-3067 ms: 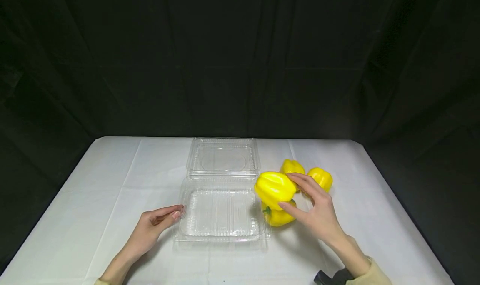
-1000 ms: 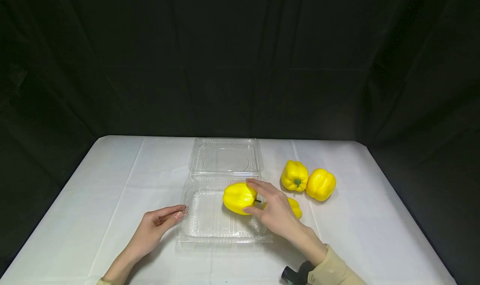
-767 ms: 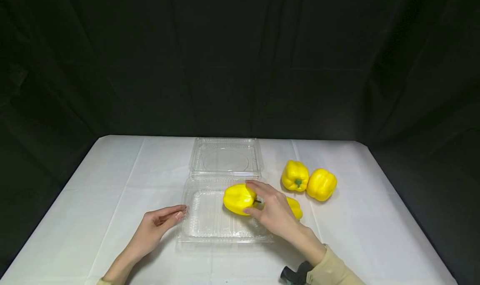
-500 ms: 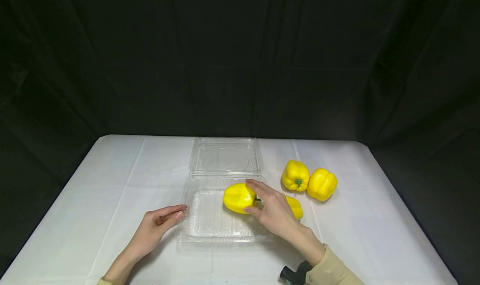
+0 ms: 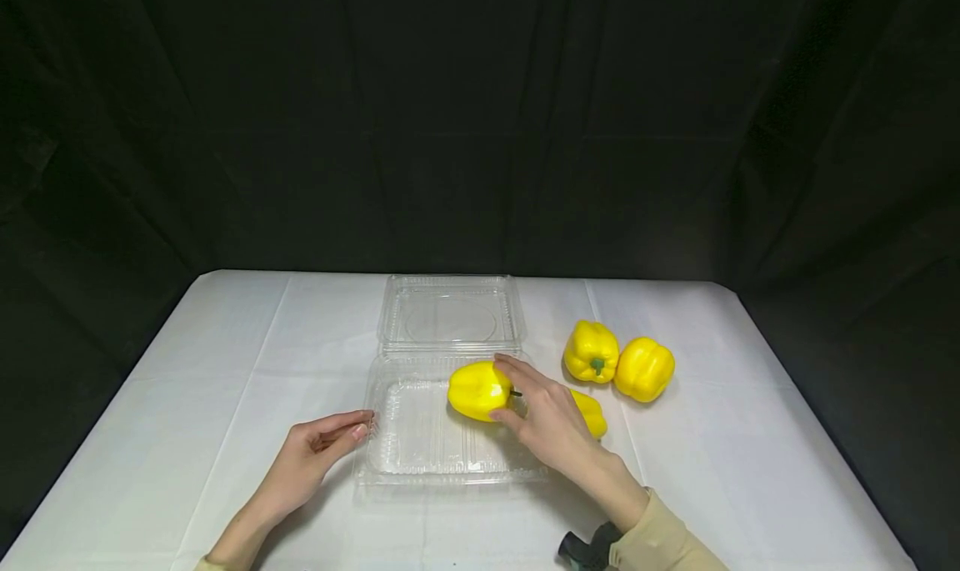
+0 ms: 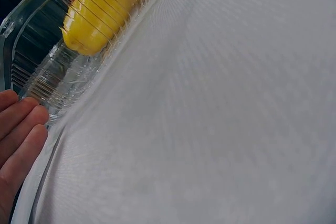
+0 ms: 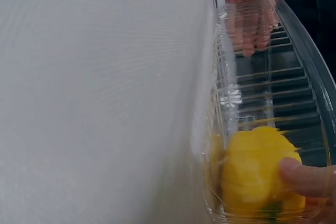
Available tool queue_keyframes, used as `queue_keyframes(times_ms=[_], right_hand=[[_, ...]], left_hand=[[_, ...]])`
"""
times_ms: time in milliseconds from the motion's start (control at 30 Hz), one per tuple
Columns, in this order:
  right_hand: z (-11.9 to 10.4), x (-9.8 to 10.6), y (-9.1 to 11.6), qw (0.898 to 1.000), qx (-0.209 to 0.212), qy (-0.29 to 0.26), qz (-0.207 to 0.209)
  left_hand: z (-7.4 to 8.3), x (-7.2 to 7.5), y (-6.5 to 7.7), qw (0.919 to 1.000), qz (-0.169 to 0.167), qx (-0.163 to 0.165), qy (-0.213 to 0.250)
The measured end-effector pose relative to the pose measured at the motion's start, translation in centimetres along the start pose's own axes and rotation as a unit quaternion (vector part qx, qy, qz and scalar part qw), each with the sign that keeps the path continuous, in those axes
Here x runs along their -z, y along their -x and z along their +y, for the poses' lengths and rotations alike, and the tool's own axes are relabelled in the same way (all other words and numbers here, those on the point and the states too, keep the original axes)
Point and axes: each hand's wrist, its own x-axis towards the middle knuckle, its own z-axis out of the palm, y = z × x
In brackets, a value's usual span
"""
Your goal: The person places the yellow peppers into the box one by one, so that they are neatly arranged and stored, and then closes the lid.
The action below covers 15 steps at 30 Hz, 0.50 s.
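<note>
A yellow bell pepper (image 5: 477, 391) is in my right hand (image 5: 551, 417), thumb and fingers gripping its stem end over the base of a clear plastic clamshell container (image 5: 450, 478). The pepper lies sideways, its dark stem pointing right toward the palm. Seen through the ribbed wall in the right wrist view, the thumb presses on the pepper (image 7: 252, 166). On the container's left side, my left hand (image 5: 307, 454) pinches the rim between thumb and index finger. Its other fingers (image 6: 23, 129) lie along the outer wall in the left wrist view.
The container's lid (image 5: 452, 317) lies folded back flat behind the base. Two yellow peppers, one upright pepper (image 5: 591, 353) and another pepper (image 5: 645, 370), sit together at the right. A third pepper (image 5: 589, 413) is partly hidden behind my right hand. Black cloth surrounds the white table.
Over three seconds my right hand has carried the pepper left, from beside the container's right edge to over its base. It has risen slightly in the last half second. My left hand keeps its place.
</note>
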Motion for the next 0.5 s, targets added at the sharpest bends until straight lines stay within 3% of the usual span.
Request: queue_keyframes(times_ms=[500], right_hand=[[-0.20,0.15,0.02,1.000,0.002,0.016,0.004]], left_hand=[[0.26,0.01,0.23,0.9998,0.005,-0.013,-0.012]])
